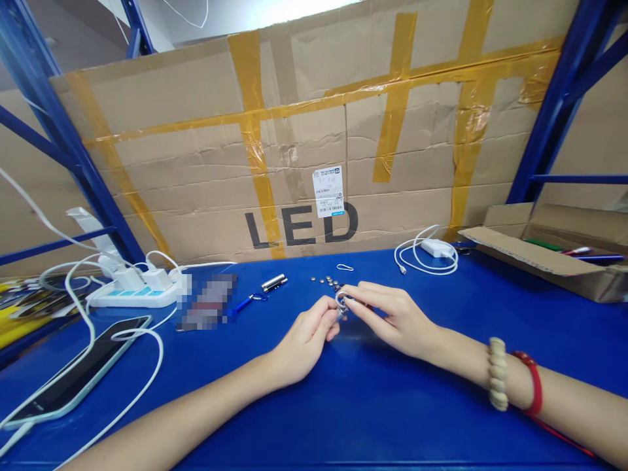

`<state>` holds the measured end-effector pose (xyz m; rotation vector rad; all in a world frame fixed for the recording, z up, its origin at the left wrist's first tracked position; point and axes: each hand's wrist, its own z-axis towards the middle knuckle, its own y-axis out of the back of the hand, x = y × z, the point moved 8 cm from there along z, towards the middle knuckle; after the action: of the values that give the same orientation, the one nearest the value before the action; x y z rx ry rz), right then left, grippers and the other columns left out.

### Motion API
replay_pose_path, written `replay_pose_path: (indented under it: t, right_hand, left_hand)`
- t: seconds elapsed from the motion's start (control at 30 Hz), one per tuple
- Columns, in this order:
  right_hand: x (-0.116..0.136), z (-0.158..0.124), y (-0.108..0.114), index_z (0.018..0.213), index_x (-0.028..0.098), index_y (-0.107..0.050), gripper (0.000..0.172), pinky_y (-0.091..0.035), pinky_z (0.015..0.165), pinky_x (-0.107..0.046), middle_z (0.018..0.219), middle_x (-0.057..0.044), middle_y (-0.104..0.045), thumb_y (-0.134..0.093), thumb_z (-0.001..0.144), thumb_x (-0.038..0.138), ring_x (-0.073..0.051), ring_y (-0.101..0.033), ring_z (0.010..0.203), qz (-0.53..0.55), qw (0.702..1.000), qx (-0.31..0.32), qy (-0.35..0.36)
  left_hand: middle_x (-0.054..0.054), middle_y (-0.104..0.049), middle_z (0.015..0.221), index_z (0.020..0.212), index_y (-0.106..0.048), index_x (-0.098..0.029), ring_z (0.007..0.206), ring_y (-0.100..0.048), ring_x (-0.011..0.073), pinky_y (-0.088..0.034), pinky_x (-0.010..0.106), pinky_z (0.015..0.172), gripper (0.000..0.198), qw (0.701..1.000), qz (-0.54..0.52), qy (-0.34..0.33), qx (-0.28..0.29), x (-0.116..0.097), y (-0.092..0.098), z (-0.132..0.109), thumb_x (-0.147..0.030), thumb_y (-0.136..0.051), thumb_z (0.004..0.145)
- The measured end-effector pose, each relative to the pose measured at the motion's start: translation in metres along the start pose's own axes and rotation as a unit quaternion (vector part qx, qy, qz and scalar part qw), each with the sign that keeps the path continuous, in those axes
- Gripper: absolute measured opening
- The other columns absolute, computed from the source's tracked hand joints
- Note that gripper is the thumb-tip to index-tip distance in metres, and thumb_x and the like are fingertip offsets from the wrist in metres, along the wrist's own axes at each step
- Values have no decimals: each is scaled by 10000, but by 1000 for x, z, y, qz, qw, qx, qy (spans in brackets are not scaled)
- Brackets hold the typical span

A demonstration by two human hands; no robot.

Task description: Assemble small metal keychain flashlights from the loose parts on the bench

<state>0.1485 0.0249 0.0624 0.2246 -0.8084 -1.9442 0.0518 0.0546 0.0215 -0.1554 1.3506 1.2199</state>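
Over the middle of the blue tabletop, my left hand (311, 333) pinches a small silvery metal ring (340, 299) with thumb and fingers. My right hand (397, 317) meets it from the other side, its fingertips closed on the same ring. A small part below the ring is mostly hidden by the fingers. Just beyond my fingertips lie several small silvery discs like button cells (328, 280). A silvery carabiner clip (345, 267) rests behind them. To the left are a short silvery cylinder (273, 282) and a blue mini flashlight (243, 305) with a clip.
A white power strip (135, 297) with plugs and cables stands at left, near a blurred-out phone (206, 304) and a large phone or tablet (81, 366). At back right are a white adapter (436, 248) and an open cardboard box (554, 268). Taped cardboard (206, 183) closes the back.
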Motion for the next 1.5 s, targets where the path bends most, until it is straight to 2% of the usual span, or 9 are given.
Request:
replay_pose_path:
  t: [0.2, 0.37, 0.53, 0.63, 0.73, 0.93, 1.17, 1.33, 1.5]
  right_hand:
    - [-4, 0, -1, 1074, 169, -592, 235, -492, 742, -244, 931, -63, -661, -420, 921, 216, -140, -600, 802, 9, 1000, 3, -17]
    - [-10, -1, -4, 1098, 175, -588, 245, -494, 710, -240, 901, -54, -661, -433, 917, 233, -132, -596, 752, 13, 999, 14, -31]
    - [-10, -1, -5, 1151, 186, -572, 281, -490, 799, -272, 1001, -66, -658, -414, 923, 233, -155, -601, 876, 6, 1000, 13, -28]
    - [-12, 0, -5, 1156, 193, -575, 300, -488, 827, -295, 1031, -71, -653, -379, 933, 239, -168, -600, 927, 2, 999, 10, -39]
    - [-17, 1, -4, 1117, 191, -599, 297, -501, 767, -280, 930, -64, -663, -370, 934, 242, -157, -614, 843, 8, 998, 4, -66]
    - [-27, 0, -7, 1081, 178, -611, 275, -496, 698, -276, 817, -53, -647, -396, 919, 232, -150, -604, 739, 15, 995, 13, -100]
    - [-34, -6, -16, 1158, 196, -555, 289, -491, 791, -283, 1077, -65, -644, -416, 907, 235, -158, -621, 902, 23, 988, 59, -139]
    - [-36, -8, -17, 1192, 194, -521, 309, -498, 737, -268, 967, -40, -672, -421, 904, 242, -138, -627, 812, 31, 984, 63, -164]
    - [-39, -9, -19, 1201, 221, -509, 320, -488, 622, -235, 920, -22, -659, -433, 891, 242, -116, -593, 678, 22, 982, 68, -176]
  left_hand:
    - [-44, -363, 630, 841, -409, -184, 590, -350, 110, -316, 243, 624, 282, 999, -29, 8, -11, 0, 2, 0, -379, -231, 939]
    - [-48, -345, 626, 850, -409, -185, 577, -335, 110, -302, 239, 601, 302, 998, -51, 30, -25, 4, 4, 2, -420, -238, 931]
    - [-44, -383, 637, 839, -418, -183, 606, -374, 109, -324, 233, 629, 275, 997, -39, 35, -52, 4, 8, 2, -392, -264, 931]
    - [-38, -412, 669, 845, -435, -182, 623, -392, 106, -335, 220, 616, 220, 996, -34, 45, -67, 5, 10, 2, -382, -365, 902]
    - [-41, -429, 673, 851, -445, -179, 606, -384, 99, -326, 208, 584, 180, 995, -19, 56, -76, 8, 12, 2, -357, -426, 877]
    - [-42, -453, 642, 858, -465, -181, 606, -434, 110, -350, 223, 607, 186, 993, 8, 66, -98, 12, 17, 2, -349, -391, 885]
    - [-29, -528, 665, 1053, -475, -190, 618, -479, 122, -357, 228, 603, 222, 992, 38, 52, -107, 8, 19, 3, -306, -375, 892]
    - [-25, -543, 710, 994, -501, -191, 611, -471, 113, -349, 220, 597, 192, 991, 50, 55, -111, 8, 21, 2, -286, -365, 896]
    - [-43, -486, 638, 912, -485, -188, 570, -446, 108, -332, 209, 549, 168, 987, 56, 82, -126, 16, 23, 2, -321, -386, 893]
